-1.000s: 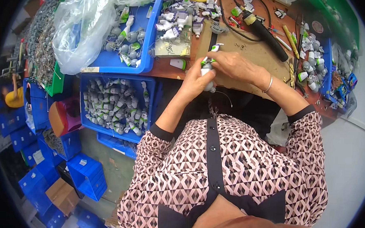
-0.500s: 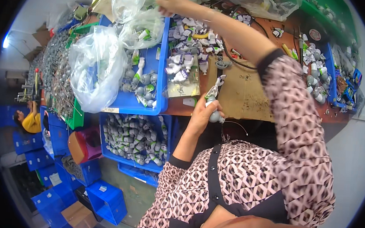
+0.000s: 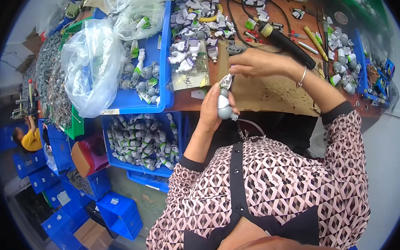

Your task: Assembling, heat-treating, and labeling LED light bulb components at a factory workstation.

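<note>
In my left hand (image 3: 209, 111) is a grey-and-white plastic piece (image 3: 224, 110) with rounded grey balls, held upright, its narrow white end pointing away from me. A thin pale wire (image 3: 253, 123) trails from near its lower end. My right hand (image 3: 263, 64) reaches in from the right, thumb and fingers pinched at the narrow white end. Its fingers hide part of that end. Under both hands lies a brown cardboard sheet (image 3: 267, 94) on the reddish table. Left of them are several loose white-and-purple pieces (image 3: 185, 56).
A blue tray (image 3: 167, 78) holds similar grey pieces and clear plastic bags (image 3: 92, 69). Below it stands a blue bin (image 3: 139, 166) full of them. A black-handled tool (image 3: 288, 46) with a cable lies beyond my right wrist. Far left, a person in yellow (image 3: 31, 139) sits.
My right hand has come back from the plastic bags at the far left to the narrow end of the held piece. My left hand still holds the piece. The view has shifted slightly.
</note>
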Motion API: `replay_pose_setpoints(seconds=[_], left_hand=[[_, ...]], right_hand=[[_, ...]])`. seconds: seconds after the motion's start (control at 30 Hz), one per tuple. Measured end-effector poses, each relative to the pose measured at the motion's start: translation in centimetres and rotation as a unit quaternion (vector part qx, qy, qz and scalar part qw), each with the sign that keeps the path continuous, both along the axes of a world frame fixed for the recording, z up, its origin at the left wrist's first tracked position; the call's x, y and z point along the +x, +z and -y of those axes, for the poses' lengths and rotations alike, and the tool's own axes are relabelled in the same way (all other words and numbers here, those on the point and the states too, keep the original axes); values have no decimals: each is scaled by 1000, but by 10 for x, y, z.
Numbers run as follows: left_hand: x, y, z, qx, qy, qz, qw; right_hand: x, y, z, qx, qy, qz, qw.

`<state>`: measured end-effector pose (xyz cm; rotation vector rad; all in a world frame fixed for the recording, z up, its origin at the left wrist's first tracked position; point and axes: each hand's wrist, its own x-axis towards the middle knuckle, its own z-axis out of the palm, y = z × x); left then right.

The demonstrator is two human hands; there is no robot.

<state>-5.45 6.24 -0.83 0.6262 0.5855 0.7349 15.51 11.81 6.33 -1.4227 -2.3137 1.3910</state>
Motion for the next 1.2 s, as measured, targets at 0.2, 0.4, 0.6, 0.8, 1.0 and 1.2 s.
replay_pose_setpoints(seconds=[0.2,0.4,0.6,0.8,1.0,1.2], left_hand=[[-13,3,7,-141,-86,197,966],[-11,14,9,-200,-79,261,941],[14,25,14,-194,-156,271,930],[6,11,15,-270,-100,375,881],[22,9,4,-82,34,71,994],[47,28,-10,-18,156,-26,987]], right_hand=[[-4,-11,10,-58,5,-259,964],[-5,-2,-16,-66,104,-282,952],[19,3,-28,-146,163,-273,937],[-4,-28,-29,-49,138,-335,931],[10,-45,-75,315,-146,-235,908],[2,-2,-27,404,-140,-57,902]])
